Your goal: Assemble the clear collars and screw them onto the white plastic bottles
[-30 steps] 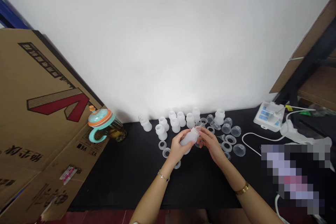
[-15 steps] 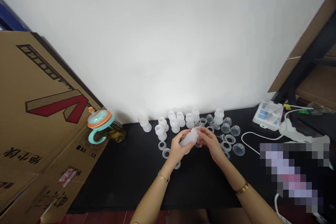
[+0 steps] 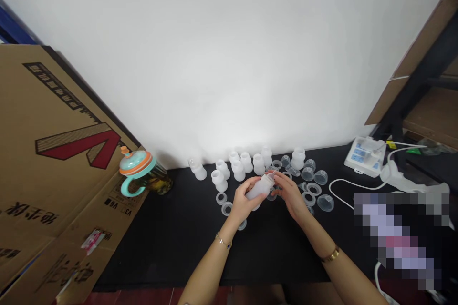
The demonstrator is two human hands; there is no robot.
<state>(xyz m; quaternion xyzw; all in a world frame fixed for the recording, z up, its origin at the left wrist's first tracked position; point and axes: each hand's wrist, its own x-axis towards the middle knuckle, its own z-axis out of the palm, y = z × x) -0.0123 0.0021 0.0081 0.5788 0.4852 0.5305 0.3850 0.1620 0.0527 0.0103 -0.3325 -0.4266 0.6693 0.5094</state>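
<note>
My left hand point(image 3: 243, 201) is wrapped round a white baby bottle point(image 3: 259, 188), which leans with its neck up and to the right. A clear bottle nipple point(image 3: 272, 174) is at the bottle's mouth, and the fingers of my right hand point(image 3: 291, 197) close on it from the right; they partly hide it. Behind my hands stand several white bottles without tops, such as this bottle point(image 3: 219, 181). Clear dome caps point(image 3: 321, 177) and ring collars point(image 3: 314, 189) lie to the right. More rings point(image 3: 226, 208) lie beside and below my left hand.
At the far left of the group stands a bottle with a clear top point(image 3: 196, 168). A lidded jug point(image 3: 139, 171) stands by a large cardboard box point(image 3: 64, 190). To the right are a white power strip point(image 3: 365, 156), a cable point(image 3: 343, 182) and a blurred-out patch. A white wall rises behind.
The fingers of my right hand have shifted and spread slightly at the bottle's mouth. My left hand keeps its hold on the bottle, which has tipped a little.
</note>
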